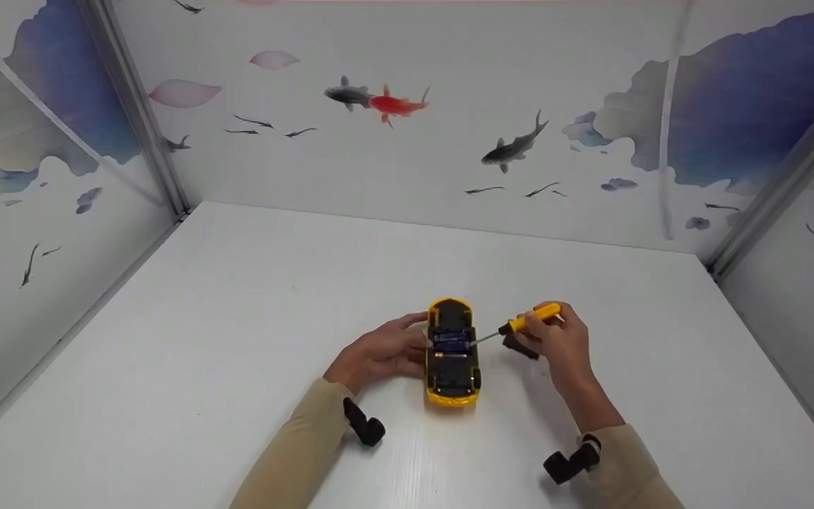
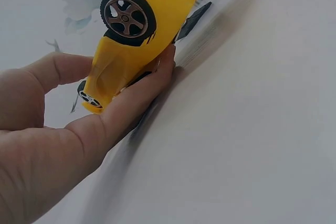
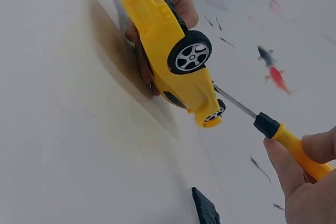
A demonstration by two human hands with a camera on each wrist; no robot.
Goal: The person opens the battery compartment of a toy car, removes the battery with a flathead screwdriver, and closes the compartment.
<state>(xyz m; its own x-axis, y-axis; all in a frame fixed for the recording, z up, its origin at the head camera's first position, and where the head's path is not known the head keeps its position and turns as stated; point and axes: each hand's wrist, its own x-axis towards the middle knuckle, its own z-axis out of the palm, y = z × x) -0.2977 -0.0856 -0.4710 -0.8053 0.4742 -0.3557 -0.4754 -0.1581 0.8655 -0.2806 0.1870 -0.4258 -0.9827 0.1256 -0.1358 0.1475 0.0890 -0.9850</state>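
A yellow toy car is held upside down by my left hand, fingers and thumb about its side. Its black underside faces up, with blue batteries showing in an uncovered compartment. My right hand grips a screwdriver by its yellow handle. The metal shaft slants down to the left, its tip at the edge of the battery compartment. In the left wrist view the thumb presses one end of the car. The right wrist view has the shaft reaching behind the car body, which hides the tip.
A small black cover lies on the white table, just beneath the right hand. White panels painted with fish and leaves enclose the table at the back and sides. Each wrist wears a black camera mount.
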